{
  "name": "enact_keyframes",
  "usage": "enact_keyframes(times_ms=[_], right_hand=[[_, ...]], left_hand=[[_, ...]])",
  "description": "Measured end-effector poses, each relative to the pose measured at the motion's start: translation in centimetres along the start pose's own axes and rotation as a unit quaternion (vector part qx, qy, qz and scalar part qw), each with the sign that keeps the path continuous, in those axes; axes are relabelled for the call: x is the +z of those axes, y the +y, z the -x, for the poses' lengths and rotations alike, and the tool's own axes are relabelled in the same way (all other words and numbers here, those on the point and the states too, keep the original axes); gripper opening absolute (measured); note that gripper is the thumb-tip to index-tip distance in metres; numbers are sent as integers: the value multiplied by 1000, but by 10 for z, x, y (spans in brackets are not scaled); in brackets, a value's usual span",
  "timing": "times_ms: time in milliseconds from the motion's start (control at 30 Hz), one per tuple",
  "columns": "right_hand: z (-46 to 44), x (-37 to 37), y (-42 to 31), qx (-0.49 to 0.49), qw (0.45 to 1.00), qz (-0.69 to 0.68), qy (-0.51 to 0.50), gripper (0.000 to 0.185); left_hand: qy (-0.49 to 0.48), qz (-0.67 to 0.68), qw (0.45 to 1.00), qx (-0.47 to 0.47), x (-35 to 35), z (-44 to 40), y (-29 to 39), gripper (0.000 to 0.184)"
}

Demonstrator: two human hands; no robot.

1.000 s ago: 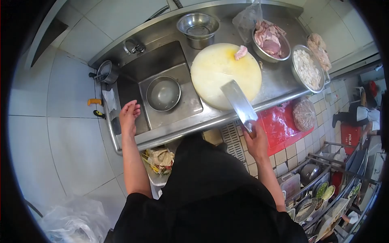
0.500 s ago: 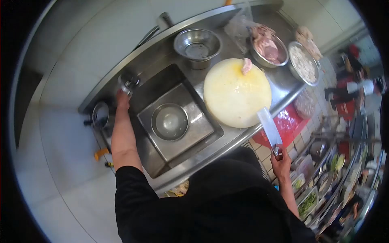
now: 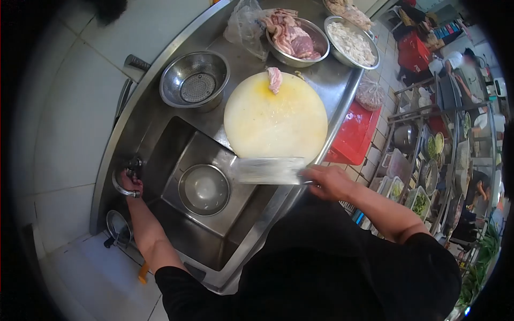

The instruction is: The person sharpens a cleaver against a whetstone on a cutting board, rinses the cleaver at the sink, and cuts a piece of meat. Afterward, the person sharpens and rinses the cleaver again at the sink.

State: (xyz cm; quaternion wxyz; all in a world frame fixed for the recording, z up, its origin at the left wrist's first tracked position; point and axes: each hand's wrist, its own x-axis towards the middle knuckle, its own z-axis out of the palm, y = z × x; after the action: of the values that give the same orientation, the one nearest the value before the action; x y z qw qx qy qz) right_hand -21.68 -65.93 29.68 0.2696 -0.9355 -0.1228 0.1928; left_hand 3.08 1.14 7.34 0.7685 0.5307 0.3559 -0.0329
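My left hand (image 3: 131,184) is at the faucet (image 3: 119,182) on the sink's left side, its fingers curled around the metal. In my right hand (image 3: 329,182) is the handle of a cleaver (image 3: 267,170). The wide blade, slightly blurred, points left over the sink's edge, just below a round, thick cutting board (image 3: 278,123). A small strip of raw meat (image 3: 274,80) lies near the board's far edge. Inside the sink (image 3: 227,214), a metal bowl (image 3: 203,190) holds cloudy liquid.
Behind the sink stands a perforated metal bowl (image 3: 195,80). Beyond the board are a bowl of raw meat (image 3: 300,43), a plastic bag (image 3: 243,29) and a bowl of pale pieces (image 3: 350,45). A red container (image 3: 353,131) and food shelves (image 3: 423,176) are at right, with people farther off.
My right hand has swung the cleaver left, from beside the counter to over the sink's edge. My left hand remains at the faucet. The camera view has turned and shifted.
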Motion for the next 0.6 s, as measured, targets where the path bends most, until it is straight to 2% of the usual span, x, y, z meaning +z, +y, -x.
enact_keyframes(times_ms=[67, 133, 200, 233, 267, 300, 367, 433, 467, 500, 533, 567, 600], right_hand=[[-33, 1, -24, 6, 998, 8, -62, 47], [-67, 13, -49, -30, 995, 35, -85, 44], [-106, 27, -74, -56, 986, 80, -134, 41], [-124, 37, -84, -78, 984, 77, -143, 41], [-141, 49, -92, -93, 979, 95, -151, 43], [-158, 62, -100, -106, 975, 111, -158, 44], [-194, 88, -120, -128, 963, 142, -192, 45], [-222, 114, -132, -155, 945, 178, -227, 47], [-234, 129, -139, -181, 944, 182, -205, 47], [-245, 143, -145, -207, 943, 184, -182, 47], [-255, 158, -152, -225, 938, 183, -191, 47], [-263, 170, -160, -225, 942, 172, -182, 47], [-272, 180, -168, -223, 946, 162, -172, 48]], left_hand=[[97, 52, 993, -29, 29, 17, 2, 18], [77, 193, 978, 19, 53, 7, -15, 20], [50, 212, 975, -43, 16, -14, -33, 29], [102, 196, 970, -101, 50, 26, -21, 35], [126, 206, 966, -92, 71, 50, -23, 38], [55, 224, 969, -88, 67, 58, -34, 34], [28, 161, 985, -56, 105, 130, -29, 27], [-54, 187, 979, -56, 95, 156, -43, 19], [-35, 193, 979, -46, 92, 174, -46, 19], [-23, 144, 989, -15, 90, 194, -47, 17], [-10, 92, 996, 13, 82, 211, -49, 16], [8, 96, 995, 18, 69, 223, -53, 16], [76, 58, 993, 69, 57, 235, -55, 17]])
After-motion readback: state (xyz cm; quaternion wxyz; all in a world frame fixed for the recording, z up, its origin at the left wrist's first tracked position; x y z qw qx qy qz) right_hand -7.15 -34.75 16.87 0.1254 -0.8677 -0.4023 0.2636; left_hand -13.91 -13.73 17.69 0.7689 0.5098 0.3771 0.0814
